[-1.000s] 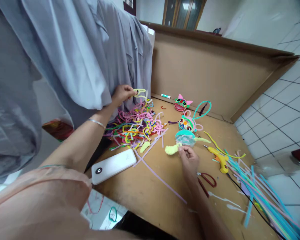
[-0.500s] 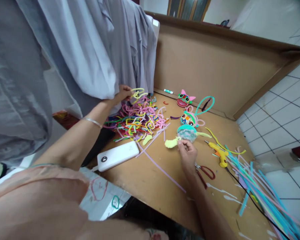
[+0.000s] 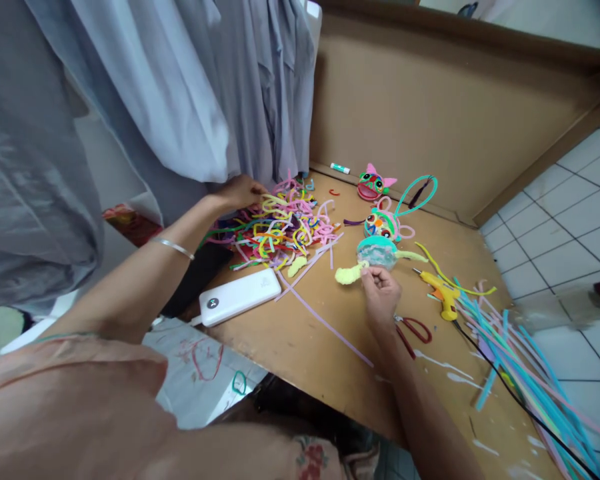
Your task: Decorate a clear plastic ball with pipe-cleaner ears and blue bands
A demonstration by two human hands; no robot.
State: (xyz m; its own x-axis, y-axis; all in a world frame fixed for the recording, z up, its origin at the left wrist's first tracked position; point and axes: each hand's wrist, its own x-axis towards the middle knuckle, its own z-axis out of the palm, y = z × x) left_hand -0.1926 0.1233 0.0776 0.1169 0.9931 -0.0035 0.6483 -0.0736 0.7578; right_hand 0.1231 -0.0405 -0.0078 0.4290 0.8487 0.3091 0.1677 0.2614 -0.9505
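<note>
Presently, my right hand (image 3: pixel 381 293) is holding a pale yellow fuzzy piece (image 3: pixel 348 275); I cannot tell whether this piece is touching the counter (image 3: pixel 300 353) too. Its thumb and forefinger are pressing together on the right end, so the free part is pointing toward nine o'clock from my fingers. The long axis is running nearly from nine to three o'clock, with the held end a little farther from me. The turquoise-rimmed disc (image 3: pixel 377 243) is lying just beyond these fingers, at about one o'clock, and the right hand is clearly being the nearer one. From the disc, a yellow strip (image 3: pixel 413 256) is extending toward three o'clock. My right forearm is slanting in from five o'clock, with the back of the hand facing up.

Meanwhile, my left hand (image 3: pixel 243 192) is hanging well apart, at ten o'clock from the right, by the far left edge of the heap of coloured stems (image 3: pixel 295 230). Its forearm is slanting in from between seven and eight o'clock. Its fingers are bending close to a pale strand (image 3: pixel 276 201), but I cannot tell whether they are pinching it.
</note>
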